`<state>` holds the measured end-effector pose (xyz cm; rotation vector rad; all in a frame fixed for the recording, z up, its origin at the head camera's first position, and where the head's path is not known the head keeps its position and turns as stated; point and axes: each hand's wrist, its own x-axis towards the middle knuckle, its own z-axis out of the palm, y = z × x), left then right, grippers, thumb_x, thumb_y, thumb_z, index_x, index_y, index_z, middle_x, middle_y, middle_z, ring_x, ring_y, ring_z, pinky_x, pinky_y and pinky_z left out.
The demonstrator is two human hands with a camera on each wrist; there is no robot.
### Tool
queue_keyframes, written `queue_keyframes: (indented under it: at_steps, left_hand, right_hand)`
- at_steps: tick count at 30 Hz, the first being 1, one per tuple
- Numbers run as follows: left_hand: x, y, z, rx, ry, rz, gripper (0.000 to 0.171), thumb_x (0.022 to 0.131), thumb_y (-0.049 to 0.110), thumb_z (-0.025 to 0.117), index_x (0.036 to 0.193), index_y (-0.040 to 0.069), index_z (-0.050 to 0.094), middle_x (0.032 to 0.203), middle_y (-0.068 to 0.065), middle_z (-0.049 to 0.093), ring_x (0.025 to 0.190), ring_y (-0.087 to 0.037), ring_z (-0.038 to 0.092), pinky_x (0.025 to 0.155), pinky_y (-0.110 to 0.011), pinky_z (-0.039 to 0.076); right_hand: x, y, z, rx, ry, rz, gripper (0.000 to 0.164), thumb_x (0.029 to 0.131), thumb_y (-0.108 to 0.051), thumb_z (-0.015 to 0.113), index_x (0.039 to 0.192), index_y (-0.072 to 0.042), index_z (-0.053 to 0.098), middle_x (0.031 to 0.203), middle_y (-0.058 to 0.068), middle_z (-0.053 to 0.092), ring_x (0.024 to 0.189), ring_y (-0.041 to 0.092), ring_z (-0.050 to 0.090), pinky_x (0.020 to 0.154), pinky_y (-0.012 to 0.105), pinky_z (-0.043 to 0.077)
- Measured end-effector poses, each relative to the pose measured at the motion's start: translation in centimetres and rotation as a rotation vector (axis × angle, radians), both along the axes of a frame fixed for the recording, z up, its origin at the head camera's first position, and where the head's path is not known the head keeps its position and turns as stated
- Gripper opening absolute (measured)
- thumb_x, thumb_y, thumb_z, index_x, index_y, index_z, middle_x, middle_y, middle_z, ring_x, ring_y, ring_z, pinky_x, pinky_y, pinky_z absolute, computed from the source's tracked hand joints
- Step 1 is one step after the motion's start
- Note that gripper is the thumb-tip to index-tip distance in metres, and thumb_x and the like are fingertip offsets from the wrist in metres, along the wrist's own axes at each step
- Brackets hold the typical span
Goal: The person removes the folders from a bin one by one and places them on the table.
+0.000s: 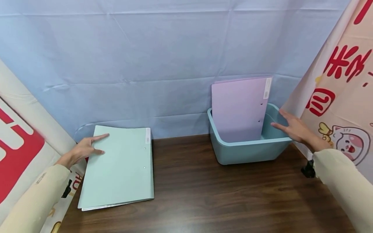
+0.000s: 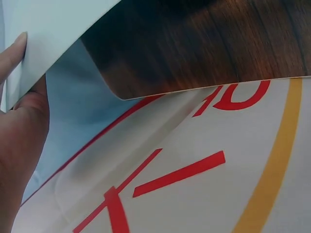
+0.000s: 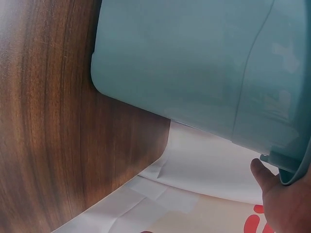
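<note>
A pale green file folder (image 1: pixel 122 168), with a white label at its upper right corner, lies at the left of the table. My left hand (image 1: pixel 84 149) grips its left edge, thumb and index finger on top; the left wrist view shows part of the hand (image 2: pixel 24 131) below that edge. On the right stands a blue-green plastic bin (image 1: pixel 250 152). My right hand (image 1: pixel 297 129) holds its right rim, thumb over the inside. In the right wrist view a finger (image 3: pixel 262 174) lies outside, under the rim. A purple file folder (image 1: pixel 239 110) stands upright inside the bin.
The dark wooden table (image 1: pixel 186 181) spans the space between the folder and the bin. Behind it hangs a light blue cloth (image 1: pixel 163 64). Printed sheets with red characters hang at the left (image 1: pixel 17 142) and right (image 1: pixel 344 84).
</note>
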<state>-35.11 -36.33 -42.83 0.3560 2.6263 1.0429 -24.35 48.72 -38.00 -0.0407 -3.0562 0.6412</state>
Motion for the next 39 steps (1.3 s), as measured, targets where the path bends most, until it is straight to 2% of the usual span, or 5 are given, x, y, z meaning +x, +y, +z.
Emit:
queue_keyframes:
  at_steps: [5, 9, 16, 26, 39]
  left_hand:
    - [-0.3, -0.3, -0.6, -0.005, -0.035, 0.017, 0.091, 0.093, 0.011, 0.081, 0.168, 0.016, 0.03, 0.167, -0.038, 0.019, 0.139, -0.055, 0.045, 0.088, -0.043, 0.06]
    - [-0.5, -0.5, -1.1, 0.009, -0.064, 0.025, 0.092, 0.094, 0.012, 0.08, 0.169, 0.015, 0.028, 0.168, -0.04, 0.012, 0.138, -0.056, 0.045, 0.093, -0.05, 0.059]
    - [-0.9, -1.0, -1.9, 0.025, -0.037, 0.035, 0.076, 0.093, 0.017, 0.082, 0.16, 0.005, 0.046, 0.169, -0.037, 0.013, 0.154, -0.06, 0.009, 0.117, -0.076, 0.022]
    - [-0.9, -2.4, -3.0, -0.013, -0.032, 0.078, 0.08, 0.093, 0.029, 0.083, 0.161, 0.008, 0.045, 0.167, -0.04, 0.011, 0.15, -0.054, 0.023, 0.106, -0.058, 0.035]
    - [-0.6, -3.8, -3.5, -0.045, -0.02, 0.067, 0.097, 0.086, 0.036, 0.089, 0.163, 0.006, 0.038, 0.165, -0.044, 0.007, 0.151, -0.063, 0.016, 0.111, -0.067, 0.035]
  right_hand:
    - [0.0, 0.0, 0.0, -0.005, 0.006, 0.004, 0.1, 0.106, -0.058, 0.053, 0.169, -0.003, -0.003, 0.169, 0.038, 0.004, 0.152, 0.064, 0.006, 0.11, 0.086, 0.015]
    - [0.1, 0.0, 0.0, -0.002, 0.006, -0.005, 0.1, 0.106, -0.058, 0.053, 0.169, -0.004, -0.004, 0.17, 0.037, 0.003, 0.153, 0.064, 0.006, 0.11, 0.086, 0.016]
    - [0.1, 0.1, 0.1, -0.011, -0.002, -0.006, 0.1, 0.106, -0.058, 0.053, 0.168, -0.003, -0.003, 0.169, 0.038, 0.002, 0.152, 0.065, 0.006, 0.11, 0.086, 0.016]
    - [0.1, 0.0, -0.1, 0.002, 0.002, -0.013, 0.1, 0.106, -0.058, 0.053, 0.169, -0.004, -0.004, 0.17, 0.037, 0.001, 0.152, 0.064, 0.007, 0.111, 0.086, 0.016]
    - [0.2, -0.1, -0.1, -0.019, 0.01, -0.019, 0.103, 0.105, -0.06, 0.054, 0.169, -0.007, -0.006, 0.172, 0.034, 0.0, 0.154, 0.063, 0.004, 0.112, 0.085, 0.014]
